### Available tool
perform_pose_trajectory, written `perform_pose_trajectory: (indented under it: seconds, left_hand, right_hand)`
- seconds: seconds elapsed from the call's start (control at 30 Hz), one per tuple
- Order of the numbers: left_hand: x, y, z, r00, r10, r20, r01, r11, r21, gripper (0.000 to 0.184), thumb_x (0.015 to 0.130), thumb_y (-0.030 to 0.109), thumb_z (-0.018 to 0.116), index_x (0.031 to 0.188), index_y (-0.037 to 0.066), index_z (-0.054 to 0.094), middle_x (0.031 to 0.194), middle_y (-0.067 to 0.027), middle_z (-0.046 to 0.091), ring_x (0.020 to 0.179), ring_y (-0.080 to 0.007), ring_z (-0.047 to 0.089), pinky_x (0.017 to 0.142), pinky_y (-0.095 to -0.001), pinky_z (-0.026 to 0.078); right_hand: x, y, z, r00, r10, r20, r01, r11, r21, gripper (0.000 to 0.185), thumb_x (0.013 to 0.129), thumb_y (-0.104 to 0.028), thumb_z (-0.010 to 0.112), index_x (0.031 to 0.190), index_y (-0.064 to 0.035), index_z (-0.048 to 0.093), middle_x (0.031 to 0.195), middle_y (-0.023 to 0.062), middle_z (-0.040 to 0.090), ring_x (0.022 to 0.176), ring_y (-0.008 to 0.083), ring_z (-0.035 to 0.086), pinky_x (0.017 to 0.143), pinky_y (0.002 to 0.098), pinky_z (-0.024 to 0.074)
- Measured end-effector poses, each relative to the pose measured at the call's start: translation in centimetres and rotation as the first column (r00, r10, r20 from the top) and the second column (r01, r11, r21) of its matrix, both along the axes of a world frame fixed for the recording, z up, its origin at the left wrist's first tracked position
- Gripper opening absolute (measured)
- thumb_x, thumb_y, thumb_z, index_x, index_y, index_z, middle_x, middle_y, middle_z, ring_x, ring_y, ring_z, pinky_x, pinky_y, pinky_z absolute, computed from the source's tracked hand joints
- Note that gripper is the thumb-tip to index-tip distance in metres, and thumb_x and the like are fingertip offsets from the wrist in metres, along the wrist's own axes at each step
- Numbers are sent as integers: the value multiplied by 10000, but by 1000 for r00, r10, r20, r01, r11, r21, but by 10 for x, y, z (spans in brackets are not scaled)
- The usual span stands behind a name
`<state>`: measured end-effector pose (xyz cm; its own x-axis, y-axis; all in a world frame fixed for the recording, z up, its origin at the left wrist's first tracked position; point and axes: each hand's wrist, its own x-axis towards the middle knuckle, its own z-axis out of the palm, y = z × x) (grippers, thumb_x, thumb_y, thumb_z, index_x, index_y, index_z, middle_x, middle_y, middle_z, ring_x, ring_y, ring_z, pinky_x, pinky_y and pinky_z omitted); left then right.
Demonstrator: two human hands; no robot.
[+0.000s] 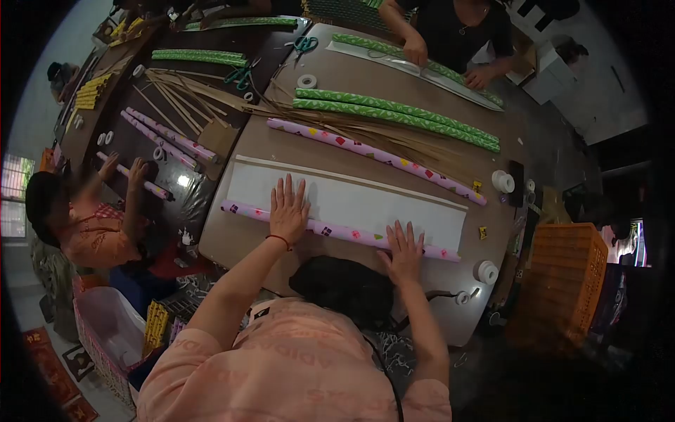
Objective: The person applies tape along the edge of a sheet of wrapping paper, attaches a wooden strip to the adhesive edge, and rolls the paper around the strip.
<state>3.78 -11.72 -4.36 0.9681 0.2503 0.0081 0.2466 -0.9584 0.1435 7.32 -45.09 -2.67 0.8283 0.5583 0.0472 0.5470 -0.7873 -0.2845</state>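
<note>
A pink patterned roll [344,231] lies across the near side of a white sheet [351,200] on the brown table. My left hand [289,211] rests flat over the roll's left part, fingers spread and reaching onto the sheet. Over the roll's right part lies my right hand [404,254], its fingers also stretched out and apart. A thin brown strip [344,181] runs along the sheet's far edge. Beyond the sheet is another pink patterned roll [373,157].
Green rolls [394,116] and thin brown strips [415,145] lie farther back. Tape rolls [503,181] stand at the right. Scissors [306,46] are at the back. Co-workers sit left and opposite. An orange crate [566,274] stands right; a pink basket [105,330] is lower left.
</note>
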Motion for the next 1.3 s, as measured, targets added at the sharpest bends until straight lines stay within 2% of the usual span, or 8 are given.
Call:
perform_pose_trajectory:
  seconds: [0.2, 0.3, 0.37, 0.4, 0.73, 0.83, 1.0, 1.3]
  left_hand:
    - [8, 3, 8, 998, 4, 57, -1, 998, -55, 641, 1003, 355, 476, 1564, 137, 253, 1636, -181, 110, 1512, -366, 100, 1220, -500, 87]
    - [0, 9, 16, 986, -87, 146, 105, 987, -121, 640, 988, 351, 515, 1541, 114, 296, 1628, -193, 131, 1509, -370, 112, 1219, -508, 102]
    - [-15, 10, 20, 932, -331, 146, 337, 942, -15, 638, 958, 373, 564, 1499, 100, 365, 1621, -196, 159, 1506, -370, 135, 1217, -512, 123]
    - [-21, 8, 21, 927, -351, 136, 360, 932, -48, 639, 951, 394, 573, 1484, 97, 384, 1619, -185, 180, 1506, -366, 142, 1216, -512, 126]
    - [-29, 2, 23, 951, -302, 71, 307, 948, -81, 702, 958, 514, 506, 1538, 164, 323, 1634, -125, 178, 1512, -353, 123, 1217, -493, 126]
    - [-20, 1, 24, 957, -280, 76, 286, 954, -87, 725, 942, 542, 513, 1539, 175, 324, 1626, -129, 202, 1507, -355, 137, 1222, -493, 108]
    - [-5, 3, 20, 963, -264, 60, 268, 958, -96, 736, 938, 559, 500, 1541, 177, 321, 1623, -126, 217, 1508, -345, 142, 1224, -490, 94]
    - [9, 8, 12, 968, -241, 71, 247, 965, -84, 699, 949, 551, 483, 1529, 182, 356, 1618, -129, 230, 1503, -342, 162, 1223, -484, 102]
  right_hand:
    - [12, 3, 1, 1000, 19, 19, -19, 999, -39, 772, 840, -468, 678, 1503, -197, 391, 1593, 50, 316, 1479, 350, 232, 1174, 632, 113]
    - [17, 4, 3, 1000, 24, 13, -23, 996, -82, 771, 846, -491, 679, 1508, -224, 387, 1600, 26, 303, 1487, 318, 218, 1178, 625, 122]
    - [21, 4, 0, 999, 24, 42, -19, 992, -127, 768, 838, -501, 683, 1497, -222, 403, 1601, 27, 303, 1486, 325, 220, 1178, 628, 117]
    - [23, 4, 0, 997, 39, 60, -34, 995, -89, 775, 826, -509, 692, 1488, -219, 413, 1601, 37, 297, 1485, 333, 220, 1173, 644, 112]
    - [40, 8, 5, 998, 56, 17, -54, 993, -103, 838, 825, -549, 653, 1517, -177, 360, 1617, 69, 260, 1496, 343, 195, 1171, 662, 38]
    - [49, 10, -3, 993, 47, 112, -39, 997, -74, 875, 794, -548, 697, 1518, -193, 359, 1614, 53, 261, 1500, 315, 187, 1165, 675, 51]
    - [64, 9, -9, 987, 58, 153, -33, 986, -164, 878, 845, -585, 623, 1554, -195, 281, 1635, 48, 207, 1512, 299, 149, 1173, 667, 28]
    - [77, 13, -7, 993, 37, 114, -23, 992, -122, 857, 882, -620, 534, 1557, -168, 261, 1639, 73, 191, 1513, 320, 149, 1171, 660, 11]
